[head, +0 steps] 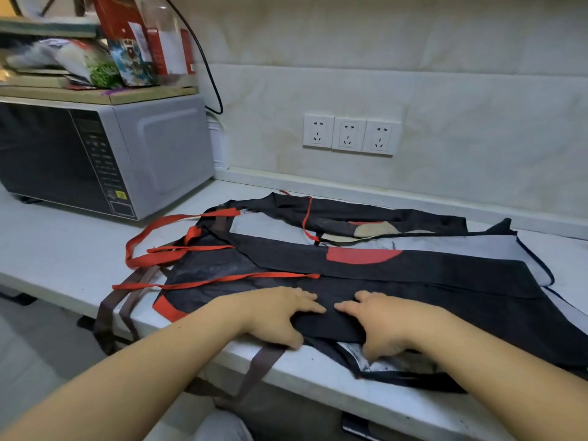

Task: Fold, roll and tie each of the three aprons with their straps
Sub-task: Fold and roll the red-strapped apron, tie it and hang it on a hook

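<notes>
Dark aprons lie overlapped on the white counter (63, 249). The top black apron (413, 281) has a red patch and red straps (152, 259) trailing left. A second apron (366, 214) lies behind it near the wall. Brown straps (111, 310) hang over the counter's front edge. My left hand (280, 316) and my right hand (381, 323) sit side by side at the near edge of the top apron. Both pinch a fold of its black cloth, fingers on top and thumbs underneath.
A grey microwave (105, 154) stands at the left on the counter, with boxes and packets (127, 46) piled on top. Three wall sockets (350, 133) are set in the tiled wall behind. A black cable (206, 68) hangs beside the microwave.
</notes>
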Tool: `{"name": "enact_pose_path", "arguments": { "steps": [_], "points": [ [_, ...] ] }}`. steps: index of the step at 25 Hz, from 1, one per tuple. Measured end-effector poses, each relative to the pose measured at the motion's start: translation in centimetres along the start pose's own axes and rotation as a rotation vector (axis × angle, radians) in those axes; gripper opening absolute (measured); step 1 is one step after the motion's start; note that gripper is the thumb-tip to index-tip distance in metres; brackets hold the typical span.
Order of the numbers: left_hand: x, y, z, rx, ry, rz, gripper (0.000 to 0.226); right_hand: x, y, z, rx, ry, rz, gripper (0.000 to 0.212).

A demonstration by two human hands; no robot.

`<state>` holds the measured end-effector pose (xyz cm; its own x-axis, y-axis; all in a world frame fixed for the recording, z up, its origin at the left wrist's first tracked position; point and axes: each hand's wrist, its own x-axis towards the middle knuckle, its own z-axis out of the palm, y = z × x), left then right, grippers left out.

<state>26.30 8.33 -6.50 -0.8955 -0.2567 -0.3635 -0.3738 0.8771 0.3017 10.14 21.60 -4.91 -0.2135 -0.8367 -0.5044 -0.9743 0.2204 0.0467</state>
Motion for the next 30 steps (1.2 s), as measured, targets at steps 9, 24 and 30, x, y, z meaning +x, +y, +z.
{"name": "enact_pose_path", "arguments": {
  "steps": [9,24,30],
  "points": [
    [-0.4,-3.5,-5.5,-0.138,0.064,-0.292,0.016,0.7,4.9,-3.1,0.154,0.081,0.112,0.021],
    [10.6,4.8,4.0,0.238,0.587,-0.080,0.061,5.2,9.8,-0.7,0.084,0.444,0.284,0.028],
    [11.1,4.1,3.9,0.128,0.429,-0.273,0.050,6.0,9.5,1.4,-0.060,0.678,0.437,0.036]
  ]
}}
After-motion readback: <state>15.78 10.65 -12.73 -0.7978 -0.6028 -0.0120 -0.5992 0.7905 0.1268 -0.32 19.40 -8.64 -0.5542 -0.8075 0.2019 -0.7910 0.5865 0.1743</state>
